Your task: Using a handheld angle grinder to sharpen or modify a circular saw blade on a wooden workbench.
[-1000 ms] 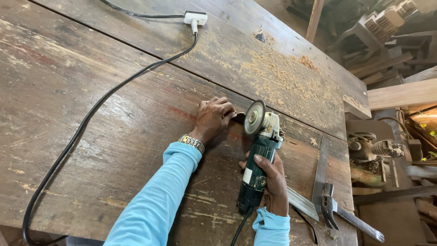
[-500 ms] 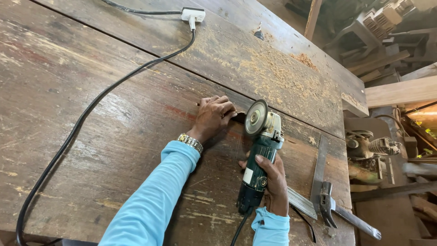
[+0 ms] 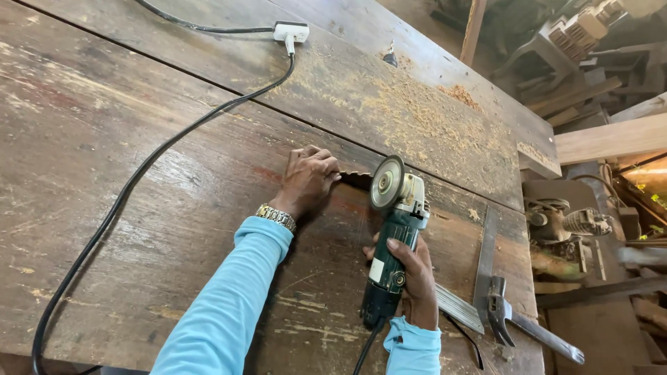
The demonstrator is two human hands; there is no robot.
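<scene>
Worn, dark-stained wooden planks form the counter (image 3: 125, 180), scratched pale in places and dusted with light sawdust (image 3: 424, 118) toward its far right portion. Beyond the right edge stand stacked timber offcuts and a pale wooden beam (image 3: 611, 139).

Left hand (image 3: 309, 179): palm down on the counter, fingers (image 3: 313, 154) curled together and pressed onto a thin toothed metal blade (image 3: 354, 173) that lies along the seam between two planks. A gold-coloured metal wristwatch (image 3: 276, 217) sits on the wrist, above a light blue sleeve (image 3: 229, 305).

Right hand (image 3: 411, 281): fingers wrapped closed around the body of a dark green electric angle grinder (image 3: 389, 257). The grinder points away from the person, its body raised slightly off the counter. Its round grey grinding disc (image 3: 386, 182) stands on edge, just beside the toothed blade and close to the left fingertips; whether disc and blade touch cannot be determined.

A black power cable (image 3: 139, 187) runs across the left of the counter to a white plug adapter (image 3: 292, 31) near the far edge. The grinder's own cord leaves the lower frame edge.

Right of the right hand lie a steel try square (image 3: 483, 271) and a claw hammer with a metal handle (image 3: 528, 326), the hammer head resting against the square.
</scene>
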